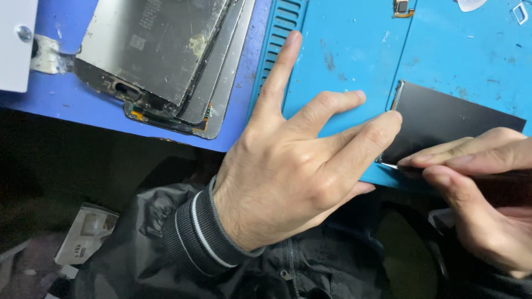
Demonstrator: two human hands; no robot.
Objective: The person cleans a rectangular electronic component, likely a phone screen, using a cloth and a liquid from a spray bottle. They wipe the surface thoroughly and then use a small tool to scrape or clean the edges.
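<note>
Dark flat screen panel (pixel 451 124) on blue mat (pixel 354 61), left hand (pixel 288 177) steadying

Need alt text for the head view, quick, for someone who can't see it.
Left hand steadies a dark rectangular panel on a blue work mat while the right hand works a thin tool at its corner. Stacked cracked screens lie upper left.

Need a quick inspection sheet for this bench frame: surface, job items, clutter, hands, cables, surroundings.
Surface: blue work mat, scuffed, with a slotted edge.
Job's things: dark flat panel lying on the mat, thin metal tool at its near corner.
Clutter: stack of worn screen panels at the far left; small parts at the far edge.
Grippers: left hand spread, a fingertip on the panel's corner; right hand pinching the tool.
Cables: nothing seen.
Surroundings: dark jacket below; papers lower left.
</note>
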